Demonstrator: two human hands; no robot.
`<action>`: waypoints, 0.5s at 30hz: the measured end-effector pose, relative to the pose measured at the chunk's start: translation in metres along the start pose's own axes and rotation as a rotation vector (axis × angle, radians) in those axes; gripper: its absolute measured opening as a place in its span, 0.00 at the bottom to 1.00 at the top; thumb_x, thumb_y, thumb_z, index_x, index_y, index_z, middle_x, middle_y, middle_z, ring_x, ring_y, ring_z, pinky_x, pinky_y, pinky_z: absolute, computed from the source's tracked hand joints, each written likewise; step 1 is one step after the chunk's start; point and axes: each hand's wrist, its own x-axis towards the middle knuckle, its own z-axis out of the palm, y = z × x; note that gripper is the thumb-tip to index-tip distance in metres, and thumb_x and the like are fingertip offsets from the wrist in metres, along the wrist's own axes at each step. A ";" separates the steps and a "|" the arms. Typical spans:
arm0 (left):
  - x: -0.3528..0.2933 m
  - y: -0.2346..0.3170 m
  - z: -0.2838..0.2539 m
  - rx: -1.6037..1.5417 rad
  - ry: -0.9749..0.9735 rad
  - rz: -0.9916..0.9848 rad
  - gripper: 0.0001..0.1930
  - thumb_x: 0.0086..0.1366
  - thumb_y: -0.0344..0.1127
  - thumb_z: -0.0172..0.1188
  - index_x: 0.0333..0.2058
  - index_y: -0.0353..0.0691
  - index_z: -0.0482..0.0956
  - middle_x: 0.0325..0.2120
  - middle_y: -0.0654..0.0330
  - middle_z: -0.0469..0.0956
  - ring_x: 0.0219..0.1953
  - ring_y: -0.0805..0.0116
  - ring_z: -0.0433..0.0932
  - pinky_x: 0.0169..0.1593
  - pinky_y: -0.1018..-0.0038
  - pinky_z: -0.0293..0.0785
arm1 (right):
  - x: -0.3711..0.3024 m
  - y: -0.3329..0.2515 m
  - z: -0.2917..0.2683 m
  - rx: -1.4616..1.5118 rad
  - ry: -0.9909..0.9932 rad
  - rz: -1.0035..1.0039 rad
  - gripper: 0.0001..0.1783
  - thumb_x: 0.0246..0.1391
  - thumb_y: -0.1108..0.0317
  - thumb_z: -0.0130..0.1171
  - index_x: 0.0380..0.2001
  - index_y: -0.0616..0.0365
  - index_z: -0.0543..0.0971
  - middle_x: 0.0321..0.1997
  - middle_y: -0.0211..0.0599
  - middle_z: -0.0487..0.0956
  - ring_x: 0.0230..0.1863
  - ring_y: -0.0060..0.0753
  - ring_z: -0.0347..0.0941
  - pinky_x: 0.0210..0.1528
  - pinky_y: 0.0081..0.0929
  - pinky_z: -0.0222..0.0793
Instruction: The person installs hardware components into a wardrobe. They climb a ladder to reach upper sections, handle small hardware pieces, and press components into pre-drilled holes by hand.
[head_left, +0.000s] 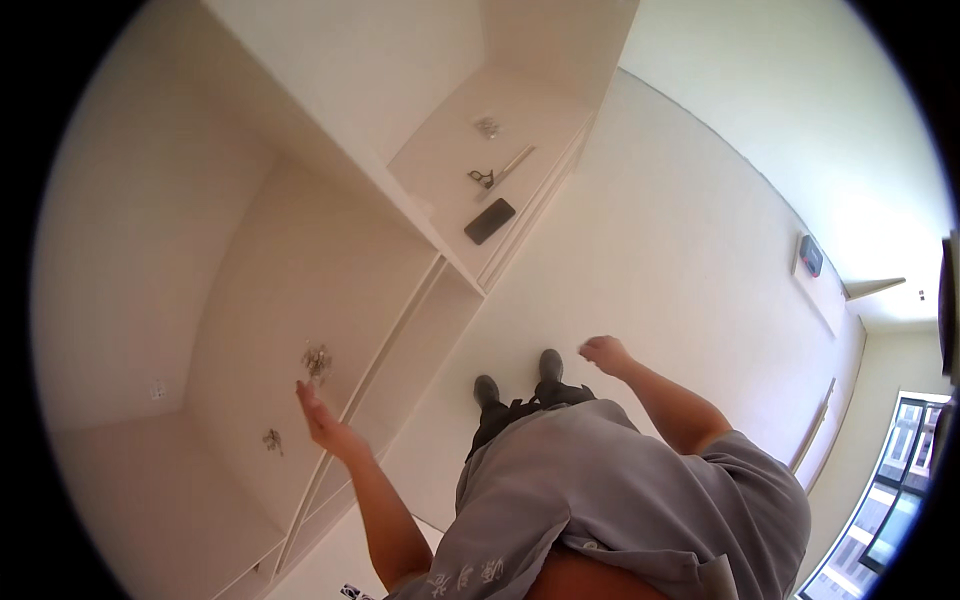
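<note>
My left hand (327, 424) reaches over the pale cabinet shelf (300, 250) with its fingers stretched out. Just beyond its fingertips lies a heap of small shiny metal pieces (317, 360), too small to name; I cannot tell whether the fingers touch it. A smaller cluster of similar pieces (272, 440) rests farther left on the same surface. Out to the right, my right hand (605, 353) hangs above the floor, away from the cabinet. Its fingers look bent, but their tips are blurred, and nothing shows clearly in them.
An upright panel (400, 205) divides the cabinet. Beyond it lie a dark flat rectangular object (490, 221), a straight metal blade with a black head (505, 175) and a small clear packet (487, 127). A grey-and-red case (810, 256) sits far right, near a window (895, 490).
</note>
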 end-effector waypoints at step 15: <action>-0.159 0.081 0.237 -1.132 -1.021 -1.310 0.35 0.75 0.62 0.33 0.68 0.43 0.60 0.68 0.56 0.62 0.70 0.60 0.59 0.72 0.65 0.55 | -0.065 -0.214 -0.042 -0.266 0.311 -1.227 0.30 0.54 0.53 0.61 0.60 0.49 0.75 0.65 0.40 0.73 0.70 0.46 0.63 0.71 0.61 0.49</action>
